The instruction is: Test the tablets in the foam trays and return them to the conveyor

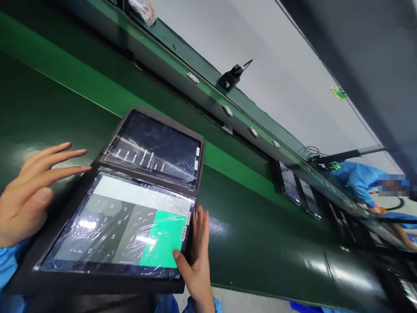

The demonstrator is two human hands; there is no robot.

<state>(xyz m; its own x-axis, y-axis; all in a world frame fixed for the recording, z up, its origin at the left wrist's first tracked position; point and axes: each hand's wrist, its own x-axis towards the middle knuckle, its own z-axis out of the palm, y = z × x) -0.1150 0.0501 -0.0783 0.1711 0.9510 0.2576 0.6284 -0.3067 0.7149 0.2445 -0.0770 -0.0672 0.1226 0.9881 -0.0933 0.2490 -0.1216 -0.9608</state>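
A tablet [127, 217] in clear film lies in a black foam tray [114, 282], its screen showing a calculator with grey keys and a green panel. Above it in the same tray sits a second tablet [156, 139], dark-screened with a list of white text lines. My left hand [35, 191] is open beside the tray's left edge, fingers stretched toward the corner between the tablets and holding nothing. At the right edge of the calculator tablet, my right hand [195, 256] grips it, thumb on the screen and fingers along the side.
Green matting covers the bench [247, 243]. Along the back runs a ledge with several small white clips and a black power adapter [230, 78]. More tablets [289, 182] stand farther right, where a person in a blue sleeve [355, 178] works. A plastic-wrapped bundle [143, 11] lies at the top.
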